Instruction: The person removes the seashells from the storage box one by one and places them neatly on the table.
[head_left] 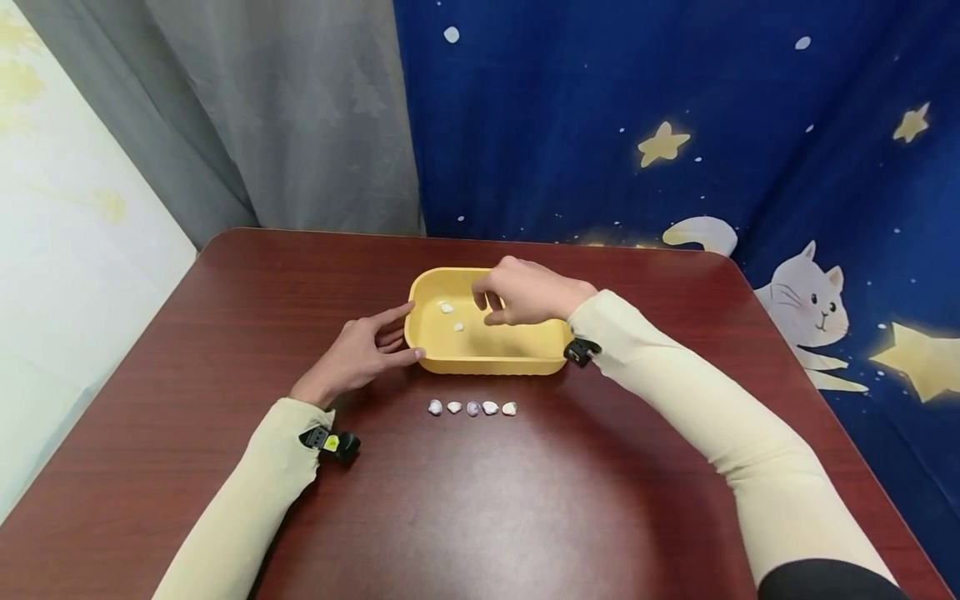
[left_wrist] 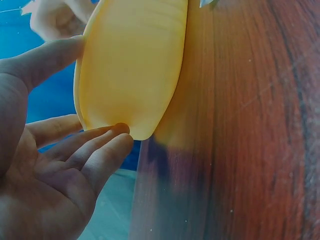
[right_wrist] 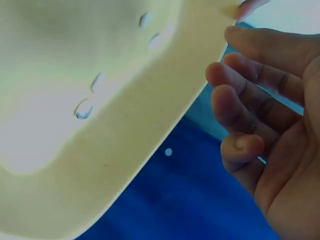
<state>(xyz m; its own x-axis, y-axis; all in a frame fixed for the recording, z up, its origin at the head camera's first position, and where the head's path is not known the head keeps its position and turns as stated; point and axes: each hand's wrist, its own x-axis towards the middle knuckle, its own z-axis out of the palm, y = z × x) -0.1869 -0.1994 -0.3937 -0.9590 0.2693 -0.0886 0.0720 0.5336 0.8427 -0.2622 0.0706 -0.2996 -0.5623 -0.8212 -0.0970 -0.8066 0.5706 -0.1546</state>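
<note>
A yellow plastic basin [head_left: 487,366] stands on the table, with white shells [head_left: 446,307] on its floor. My left hand [head_left: 355,353] holds the basin's left end, thumb at the near corner and fingers along the end wall. In the left wrist view, fingertips [left_wrist: 122,131] touch the basin's outer wall. Above the basin's right half is my right hand [head_left: 527,292], its fingers loosely bent downward. Nothing shows between those fingers in the right wrist view, where several shells [right_wrist: 84,108] lie inside the basin. In front of the basin, small shells [head_left: 473,408] form a straight row.
The dark red-brown wooden table [head_left: 450,508] reaches back to a grey curtain [head_left: 300,117] and a blue curtain [head_left: 540,125] printed with stars and a cat. A pale wall [head_left: 67,250] borders the left side.
</note>
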